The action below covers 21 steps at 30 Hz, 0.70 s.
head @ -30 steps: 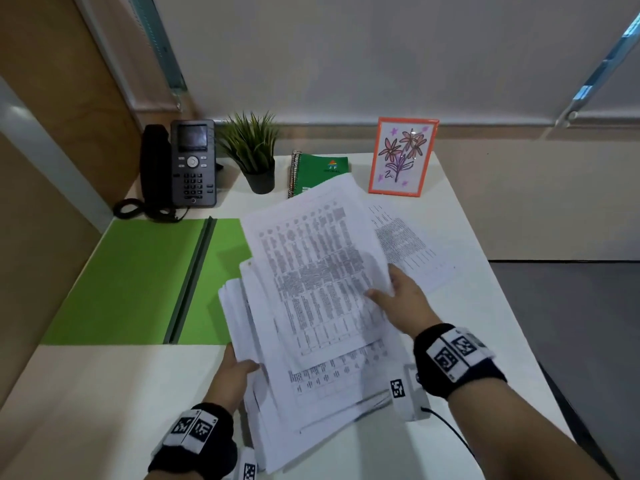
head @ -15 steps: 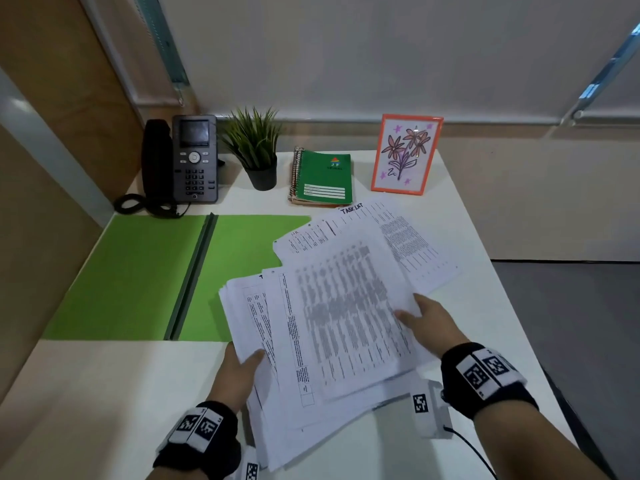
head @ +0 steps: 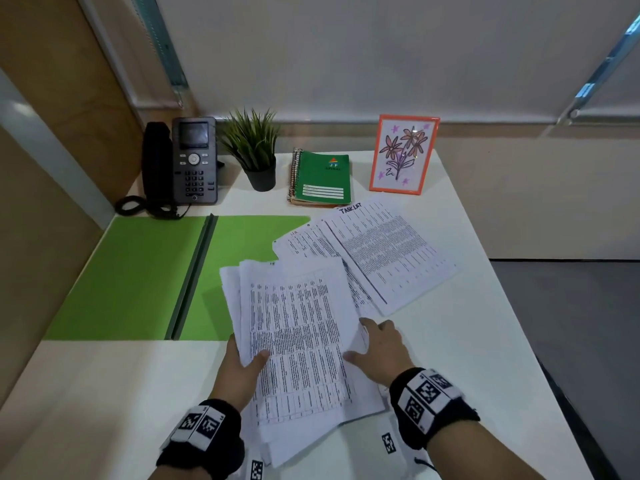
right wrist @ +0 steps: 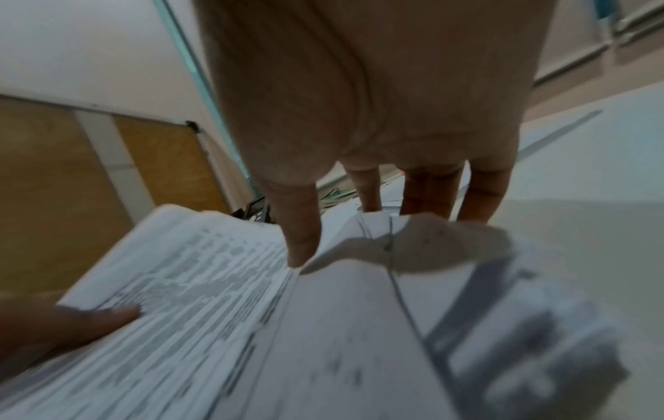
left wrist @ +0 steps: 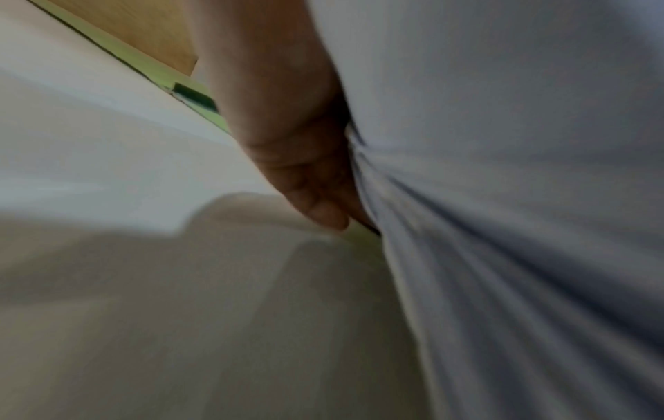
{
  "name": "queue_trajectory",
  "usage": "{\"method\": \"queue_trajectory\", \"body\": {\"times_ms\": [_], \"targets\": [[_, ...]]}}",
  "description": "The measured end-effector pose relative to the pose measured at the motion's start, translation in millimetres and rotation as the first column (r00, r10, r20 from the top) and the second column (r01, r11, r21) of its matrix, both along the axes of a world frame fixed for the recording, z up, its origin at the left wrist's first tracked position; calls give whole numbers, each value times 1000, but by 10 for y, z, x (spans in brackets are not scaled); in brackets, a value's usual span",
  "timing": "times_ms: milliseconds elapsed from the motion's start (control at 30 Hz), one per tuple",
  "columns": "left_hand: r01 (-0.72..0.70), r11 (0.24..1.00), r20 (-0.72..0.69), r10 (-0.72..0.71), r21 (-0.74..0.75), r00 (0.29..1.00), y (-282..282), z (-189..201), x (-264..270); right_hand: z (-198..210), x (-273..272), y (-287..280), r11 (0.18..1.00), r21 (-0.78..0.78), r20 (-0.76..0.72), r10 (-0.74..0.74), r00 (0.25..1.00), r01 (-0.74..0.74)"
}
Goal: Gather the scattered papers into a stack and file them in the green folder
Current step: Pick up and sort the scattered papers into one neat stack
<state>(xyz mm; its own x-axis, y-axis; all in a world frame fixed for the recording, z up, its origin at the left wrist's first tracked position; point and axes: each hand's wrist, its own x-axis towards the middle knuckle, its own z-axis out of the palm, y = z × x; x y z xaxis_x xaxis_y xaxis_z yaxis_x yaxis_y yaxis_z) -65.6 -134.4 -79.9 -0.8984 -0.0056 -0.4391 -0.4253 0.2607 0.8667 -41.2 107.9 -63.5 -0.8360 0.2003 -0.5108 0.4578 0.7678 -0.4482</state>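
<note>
Left hand [head: 242,370] grips paper stack [head: 298,344], right hand [head: 379,351] flat on it; gathering underway, loose sheets [head: 377,251] next.

Left hand [head: 242,367] gripping a sheaf's left edge, thumb curled over the top. Right hand [head: 381,351] opposite, fingers [right wrist: 478,196] extended, thumb pressed down. Both wrists banded black.
</note>
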Motion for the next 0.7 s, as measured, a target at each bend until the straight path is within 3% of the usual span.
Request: {"method": "queue_trajectory", "body": {"times_ms": [67,133,233,367,467,567,700], "targets": [[-8,1000,-35,9,26,999,2,120,11,66,-33,81,983,-156,-65,-108,992,97],[-12,997,-100,20,82,995,41,300,5,251,-69,168,908,-385,-166,-241,956,162],[-15,979,-196,55,202,979,192,730,-17,652,-126,241,771,-629,-334,-384,861,100],[-47,954,-316,145,296,938,467,1078,-67,1016,-146,181,683,-729,-532,-613,584,53],[-59,940,-373,190,336,908,602,1140,-47,1099,-54,53,682,-730,-607,-679,412,48],[-85,935,-399,228,345,888,606,1153,-42,1060,64,25,696,-718,-647,-666,372,-4],[-132,913,-468,318,387,825,567,1229,-41,965,169,106,725,-688,-665,-617,422,-24]]}}
